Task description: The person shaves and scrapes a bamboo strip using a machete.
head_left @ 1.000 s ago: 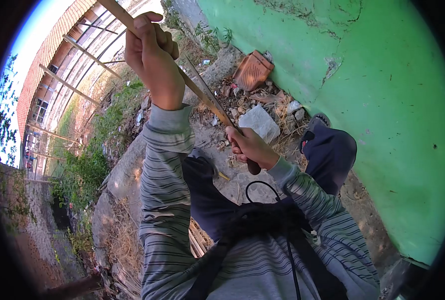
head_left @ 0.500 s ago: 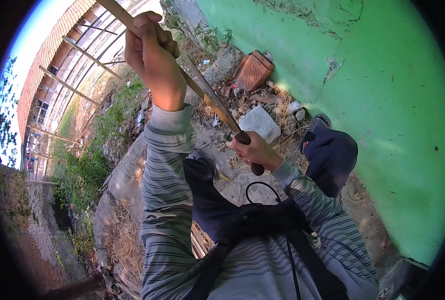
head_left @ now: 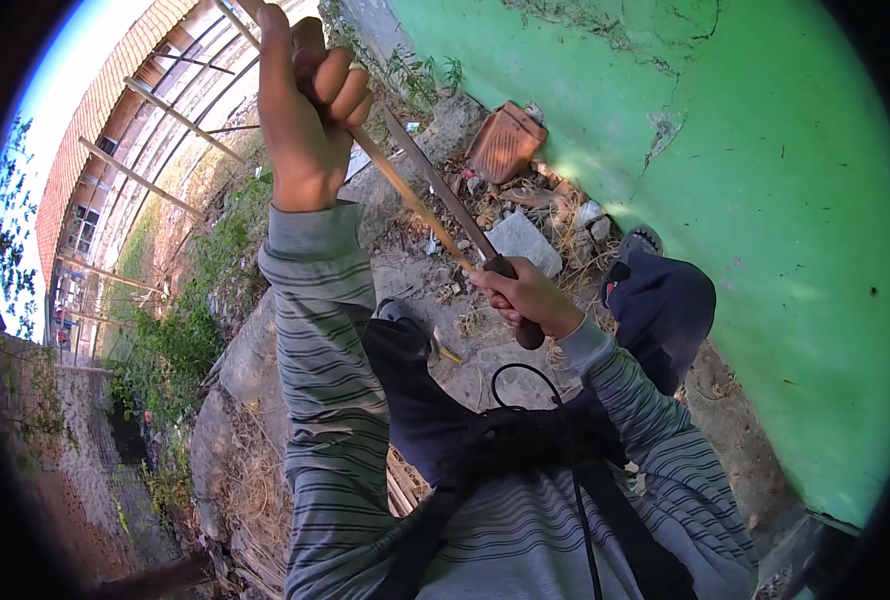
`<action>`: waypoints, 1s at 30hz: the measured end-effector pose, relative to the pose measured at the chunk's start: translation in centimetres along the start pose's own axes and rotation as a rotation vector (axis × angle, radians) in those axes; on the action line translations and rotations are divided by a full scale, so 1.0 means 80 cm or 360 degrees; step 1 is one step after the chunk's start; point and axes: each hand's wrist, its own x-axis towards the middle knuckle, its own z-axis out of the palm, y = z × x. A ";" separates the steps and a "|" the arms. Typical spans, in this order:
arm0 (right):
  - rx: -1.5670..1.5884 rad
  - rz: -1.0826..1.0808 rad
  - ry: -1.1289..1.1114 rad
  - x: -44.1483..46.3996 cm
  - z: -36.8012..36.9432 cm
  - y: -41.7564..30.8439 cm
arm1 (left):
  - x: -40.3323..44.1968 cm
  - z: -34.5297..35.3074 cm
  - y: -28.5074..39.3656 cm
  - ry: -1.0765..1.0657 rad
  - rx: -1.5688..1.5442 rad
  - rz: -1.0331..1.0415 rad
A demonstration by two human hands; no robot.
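A: Where's the stick, going by the grips?

B: The left hand (head_left: 310, 100) is a fist closed around its upper part. From there the stick (head_left: 410, 193) slants down to the right, as far as the thumb of the right hand (head_left: 530, 300). That hand is wrapped around the dark handle (head_left: 530, 335) of a knife (head_left: 445, 192); whether it pinches the stick too, I can't tell.

A: And the blade?

B: Just right of the stick and nearly alongside, with a narrow gap that closes towards the right hand. Its tip is near the left fist, apart from it.

A: Edges and room?

B: Leafy plants (head_left: 180, 335) fringe the ground (head_left: 470, 375) on the left. Between the left forearm and the right hand there's an open patch. Rightward, the ground's edge meets a green wall (head_left: 765, 250), well apart from both hands. A clay tile (head_left: 508, 142) sits at that edge; a pale block (head_left: 525, 245) lies near the right hand.

A: Counts, left to right?

B: One stick, one knife, one tile, one block, plus two shoes (head_left: 400, 315), well apart.
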 end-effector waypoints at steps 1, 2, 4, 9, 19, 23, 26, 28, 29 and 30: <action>-0.0001 -0.0003 0.0003 -0.006 0.001 -0.007 | 0.003 -0.006 0.006 -0.0057 -0.0009 -0.0064; 0.0013 -0.0069 -0.0025 -0.010 0.003 -0.014 | 0.007 -0.011 0.010 -0.0062 -0.0011 -0.0061; 0.0024 -0.0138 -0.0060 -0.017 0.005 -0.023 | 0.012 -0.019 0.019 -0.0183 0.0054 -0.0176; -0.0040 -0.0143 -0.0058 -0.032 0.006 -0.027 | 0.013 -0.007 0.031 -0.0118 0.0304 -0.0184; -0.0168 -0.0155 -0.0157 -0.038 0.050 -0.045 | 0.014 0.004 0.002 0.0057 0.0158 0.0160; -0.0031 -0.0179 -0.0102 -0.035 0.074 -0.060 | 0.014 0.004 -0.009 0.0090 0.0246 0.0298; 0.0022 -0.0203 -0.0088 -0.028 0.079 -0.047 | 0.013 0.007 -0.014 0.0141 0.0275 0.0398; -0.0011 -0.0248 -0.0079 -0.020 0.075 -0.026 | 0.012 0.007 -0.016 0.0161 0.0302 0.0450; 0.0019 -0.0181 -0.0069 -0.015 0.069 -0.014 | 0.011 0.006 -0.017 0.0157 0.0302 0.0458; 0.0048 -0.0114 -0.0058 -0.014 0.068 -0.011 | 0.011 0.005 -0.017 0.0152 0.0301 0.0467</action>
